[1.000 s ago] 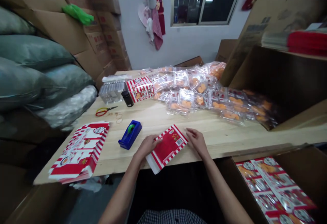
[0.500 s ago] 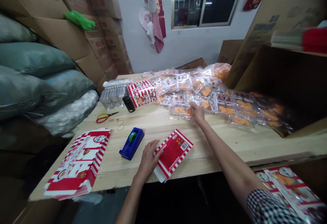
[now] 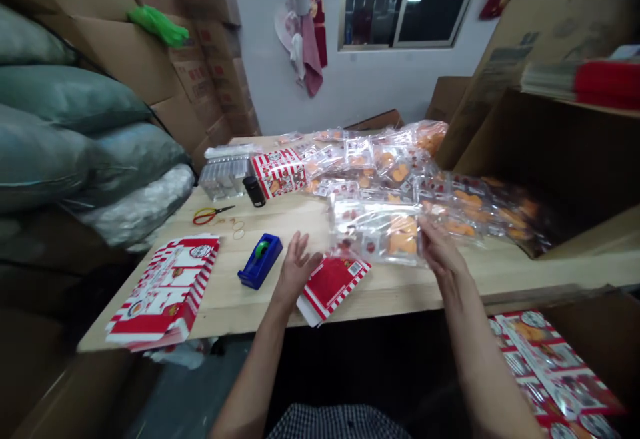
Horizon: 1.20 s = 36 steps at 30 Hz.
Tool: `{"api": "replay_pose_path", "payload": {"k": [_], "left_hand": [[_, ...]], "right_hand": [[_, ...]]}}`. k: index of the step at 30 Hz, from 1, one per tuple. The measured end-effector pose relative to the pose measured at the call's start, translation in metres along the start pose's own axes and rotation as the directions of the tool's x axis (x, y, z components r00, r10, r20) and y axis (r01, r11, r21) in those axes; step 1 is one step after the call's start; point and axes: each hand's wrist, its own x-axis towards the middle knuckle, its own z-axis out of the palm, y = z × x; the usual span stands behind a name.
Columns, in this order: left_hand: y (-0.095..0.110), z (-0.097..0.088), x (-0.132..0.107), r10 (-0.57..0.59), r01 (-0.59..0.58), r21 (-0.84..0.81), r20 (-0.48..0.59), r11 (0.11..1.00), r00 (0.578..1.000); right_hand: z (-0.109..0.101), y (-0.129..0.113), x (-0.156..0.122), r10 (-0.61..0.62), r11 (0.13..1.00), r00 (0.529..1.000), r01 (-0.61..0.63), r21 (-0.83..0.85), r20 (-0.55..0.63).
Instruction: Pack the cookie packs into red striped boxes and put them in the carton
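Note:
My right hand (image 3: 443, 249) grips the right end of a clear plastic packet (image 3: 377, 231) with orange pieces inside, held up above the table and slightly blurred. Beneath it lies a red-and-white striped flat carton (image 3: 330, 285), partly covered by the packet. My left hand (image 3: 299, 265) is open at the carton's left edge, fingers spread and pointing up; whether it touches the carton I cannot tell. To its left stands a blue tape dispenser (image 3: 260, 261) with a green roll. Many similar packets (image 3: 400, 172) lie heaped across the back of the table.
A stack of flat striped cartons (image 3: 165, 289) lies at the left, with red-and-yellow scissors (image 3: 205, 215) behind it. A black jar (image 3: 255, 191) stands beside an upright striped box (image 3: 280, 172). A large cardboard box (image 3: 590, 225) bounds the right; stuffed sacks (image 3: 70, 99) are piled left.
My right hand has lifted a packet from the heap and brought it toward me over the carton. My left hand has come off the carton's face and spread its fingers.

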Motion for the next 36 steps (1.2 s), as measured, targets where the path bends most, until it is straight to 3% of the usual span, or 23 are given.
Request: {"api": "replay_pose_path", "payload": {"k": [2,4,6,8,9,10,12,13,15,16,19,21,26,32,36], "left_hand": [[0.007,0.0,-0.01,-0.141,0.158,-0.094,0.169,0.983,0.976],[0.009,-0.009,-0.024,-0.236,0.259,-0.082,0.225,0.962,0.945],[0.008,-0.024,-0.041,-0.267,0.277,-0.096,0.109,0.956,0.958],[0.008,-0.046,-0.06,-0.276,0.256,-0.184,-0.089,0.949,0.957],[0.009,-0.058,-0.069,-0.28,0.234,-0.236,-0.187,0.943,0.942],[0.011,-0.07,-0.078,-0.285,0.207,-0.28,-0.279,0.938,0.917],[0.014,-0.091,-0.095,-0.268,0.13,-0.317,-0.445,0.94,0.855],[0.014,-0.099,-0.103,-0.246,0.089,-0.311,-0.514,0.946,0.822],[0.012,-0.111,-0.118,-0.205,0.043,-0.27,-0.611,0.962,0.765],[0.009,-0.114,-0.125,-0.193,0.041,-0.246,-0.638,0.968,0.745],[-0.005,-0.114,-0.142,-0.191,0.079,-0.192,-0.681,0.978,0.707],[-0.016,-0.109,-0.149,-0.191,0.108,-0.162,-0.697,0.981,0.691],[-0.034,-0.099,-0.151,-0.256,0.219,-0.143,-0.689,0.965,0.678],[-0.036,-0.109,-0.152,-0.37,0.344,-0.14,-0.444,0.928,0.816],[-0.031,-0.128,-0.139,-0.466,0.447,-0.134,-0.213,0.885,0.859]], "right_hand": [[0.021,0.013,-0.035,0.101,0.995,0.983,-0.102,0.002,0.152],[0.041,0.023,-0.058,0.162,0.986,0.953,-0.166,-0.004,0.257],[0.055,0.026,-0.067,0.191,0.98,0.922,-0.201,-0.005,0.337],[0.062,0.024,-0.063,0.154,0.988,0.868,-0.127,-0.089,0.472],[0.065,0.024,-0.058,0.134,0.982,0.811,-0.033,-0.184,0.57],[0.07,0.024,-0.052,0.139,0.948,0.725,0.099,-0.302,0.674],[0.086,0.03,-0.044,0.26,0.757,0.521,0.413,-0.507,0.813],[0.096,0.036,-0.041,0.341,0.633,0.445,0.542,-0.552,0.828],[0.121,0.051,-0.041,0.447,0.437,0.358,0.712,-0.549,0.82],[0.132,0.059,-0.041,0.484,0.385,0.322,0.756,-0.529,0.813],[0.15,0.079,-0.046,0.562,0.363,0.23,0.794,-0.488,0.794],[0.147,0.087,-0.051,0.543,0.389,0.22,0.789,-0.475,0.81],[0.114,0.094,-0.075,0.393,0.421,0.294,0.785,-0.454,0.871],[0.096,0.091,-0.102,0.248,0.427,0.481,0.725,-0.54,0.841],[0.091,0.091,-0.107,0.238,0.47,0.454,0.719,-0.511,0.859]]}}
